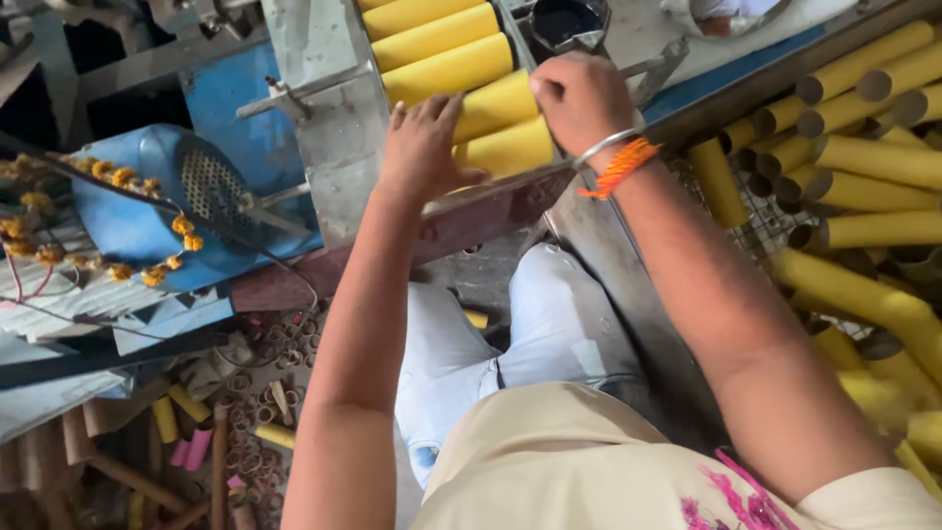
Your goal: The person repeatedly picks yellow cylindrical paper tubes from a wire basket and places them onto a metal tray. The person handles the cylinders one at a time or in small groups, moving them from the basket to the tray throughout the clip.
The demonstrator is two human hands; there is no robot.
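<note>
Several yellow cardboard tubes (444, 59) lie side by side in a sloped metal chute (324, 128). My left hand (422, 147) rests flat, fingers spread, against the left ends of the two lowest tubes. My right hand (581, 98) is curled over the right ends of those tubes, pressing on the lowest tube (510, 147). A metal bangle and an orange thread band (620, 162) circle my right wrist.
A heap of loose yellow tubes (863, 167) fills a wire bin to the right. A blue motor housing (167, 196) with a garland of dried flowers (128, 182) stands at left. Cut cardboard rings and tube scraps (255, 383) litter the floor at lower left.
</note>
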